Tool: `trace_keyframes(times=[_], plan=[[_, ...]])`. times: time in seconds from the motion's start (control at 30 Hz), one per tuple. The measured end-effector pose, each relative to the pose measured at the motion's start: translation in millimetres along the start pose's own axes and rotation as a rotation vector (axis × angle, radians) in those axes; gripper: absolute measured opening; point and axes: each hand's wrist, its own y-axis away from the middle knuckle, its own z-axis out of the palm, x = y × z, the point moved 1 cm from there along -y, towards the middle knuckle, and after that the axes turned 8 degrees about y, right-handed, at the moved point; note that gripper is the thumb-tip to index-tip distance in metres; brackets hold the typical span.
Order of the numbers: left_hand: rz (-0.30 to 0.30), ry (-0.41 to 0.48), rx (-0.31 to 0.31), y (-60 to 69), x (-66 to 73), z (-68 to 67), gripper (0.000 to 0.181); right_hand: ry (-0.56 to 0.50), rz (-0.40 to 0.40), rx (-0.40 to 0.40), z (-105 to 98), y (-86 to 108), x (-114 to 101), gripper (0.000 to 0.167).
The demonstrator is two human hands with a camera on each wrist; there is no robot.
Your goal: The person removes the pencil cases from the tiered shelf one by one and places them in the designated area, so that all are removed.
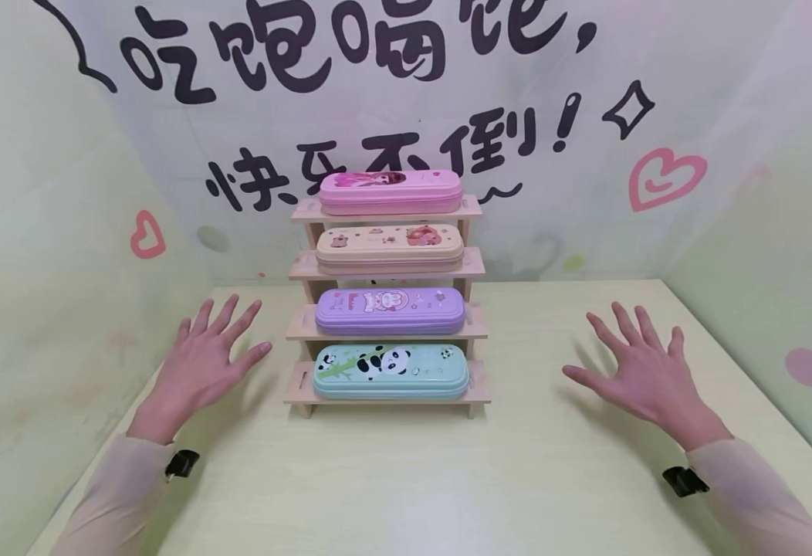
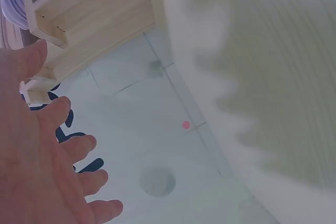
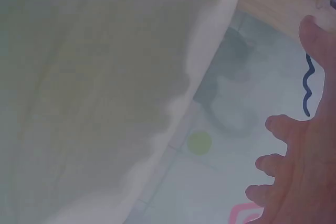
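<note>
Four steps would be too exact to count, so: a stepped wooden rack [image 1: 385, 401] stands mid-table with one zippered pencil case per shelf. From the top come a pink case [image 1: 392, 202], a cream case [image 1: 388, 259], a purple case [image 1: 389, 313] and, lowest, a mint panda case [image 1: 392, 378]. My left hand [image 1: 201, 363] hovers left of the rack, fingers spread, touching nothing. To the right of the rack, farther off, my right hand [image 1: 645, 374] is likewise spread and holds nothing. The left wrist view catches the rack's side [image 2: 94, 19] beyond the thumb.
A pale table [image 1: 406, 479] carries the rack. Behind it hangs a white cloth [image 1: 406, 116] with dark lettering and pink hearts. Pale cloth walls [image 1: 38, 270] close in the left and right sides. A dark band clip sits at each cuff.
</note>
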Motion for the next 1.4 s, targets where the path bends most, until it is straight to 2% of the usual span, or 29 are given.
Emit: trace_keyframes(times=[0.2,0.47,0.83,1.07,1.2,1.4], plan=[[0.025,0.014,0.036,4.0,8.6,-3.0,0.079,-0.018,-0.035,0.028,0,7.3,-14,0.101],[0.067,0.099,0.081,1.5,23.0,-8.6,0.083,-0.108,-0.098,0.085,-7,12.6,-39,0.101],[0.041,0.207,0.093,-7.8,35.7,-11.9,0.091,-0.215,-0.191,0.176,-18,17.8,-84,0.088],[0.021,0.273,0.098,-17.4,42.3,-12.0,0.095,-0.386,-0.212,0.128,-19,17.8,-109,0.085],[0.004,0.321,0.095,-22.3,44.8,-11.6,0.097,-0.455,-0.264,0.145,-19,14.0,-121,0.082],[0.02,0.398,0.128,-29.8,45.5,-10.2,0.101,-0.558,-0.309,0.117,-19,7.2,-138,0.08]])
